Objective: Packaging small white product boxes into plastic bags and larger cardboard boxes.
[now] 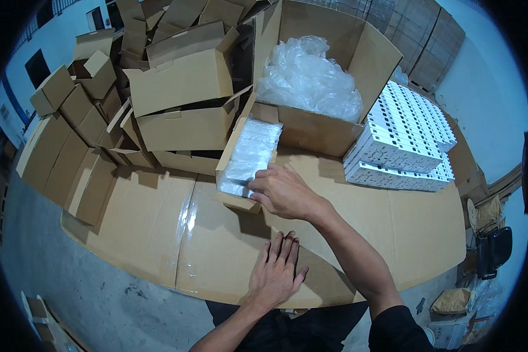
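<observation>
A narrow open cardboard box [246, 203] stands tilted against the front of a larger carton. Inside it lies a row of white pieces wrapped in clear plastic [249, 154]. My right hand [286, 192] reaches over the box's near right side, its fingers bent and closed on the near end of the plastic-wrapped pieces. What its fingertips touch is partly hidden. My left hand [276, 274] rests flat on the cardboard-covered table [229, 246] near the front edge, fingers stretched out, holding nothing.
Behind the narrow box, a large open carton [322, 132] holds crumpled clear plastic bags [311, 79]. Stacked white slotted strips [402, 138] stand at the right. Many empty cardboard boxes [182, 82] pile up at the back left, with an open one [79, 176] at the table's left end.
</observation>
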Demonstrator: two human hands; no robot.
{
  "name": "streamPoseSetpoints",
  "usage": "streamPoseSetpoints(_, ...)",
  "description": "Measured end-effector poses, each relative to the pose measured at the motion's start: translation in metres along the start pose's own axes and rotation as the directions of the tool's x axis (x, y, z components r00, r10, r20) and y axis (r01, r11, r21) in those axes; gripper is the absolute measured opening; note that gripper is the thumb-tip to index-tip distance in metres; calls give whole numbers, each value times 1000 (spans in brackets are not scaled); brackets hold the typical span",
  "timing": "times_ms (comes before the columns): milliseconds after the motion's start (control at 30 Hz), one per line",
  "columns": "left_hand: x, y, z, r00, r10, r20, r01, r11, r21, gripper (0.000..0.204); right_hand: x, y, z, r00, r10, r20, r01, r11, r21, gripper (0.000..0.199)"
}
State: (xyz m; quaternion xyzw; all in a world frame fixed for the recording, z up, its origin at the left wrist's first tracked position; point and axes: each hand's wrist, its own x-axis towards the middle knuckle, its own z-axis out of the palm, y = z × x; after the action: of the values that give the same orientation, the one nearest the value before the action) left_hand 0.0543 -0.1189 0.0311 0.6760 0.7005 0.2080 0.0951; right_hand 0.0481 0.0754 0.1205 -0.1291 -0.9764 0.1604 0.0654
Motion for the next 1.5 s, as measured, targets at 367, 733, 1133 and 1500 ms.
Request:
streamPoseSetpoints(367, 4, 4, 0, 999, -7, 42, 7, 1000, 12, 73, 1, -5, -2, 988, 117, 95, -109, 990, -89, 24)
streamPoseSetpoints(733, 68, 18, 23, 1000, -27, 8, 25, 991, 132, 69, -117, 57, -22, 776, 94, -624, 84, 965, 250, 30)
streamPoseSetpoints(1133, 180, -10, 49, 963, 70, -262, -111, 983, -144, 33, -332, 229, -145, 306, 404, -862, -386, 880, 275, 28)
streamPoseSetpoints(1500, 200, -6, 50, 961, 55, -272, -108, 977, -182, 27, -358, 321, -169, 442, 369, -818, -526, 845, 97, 35)
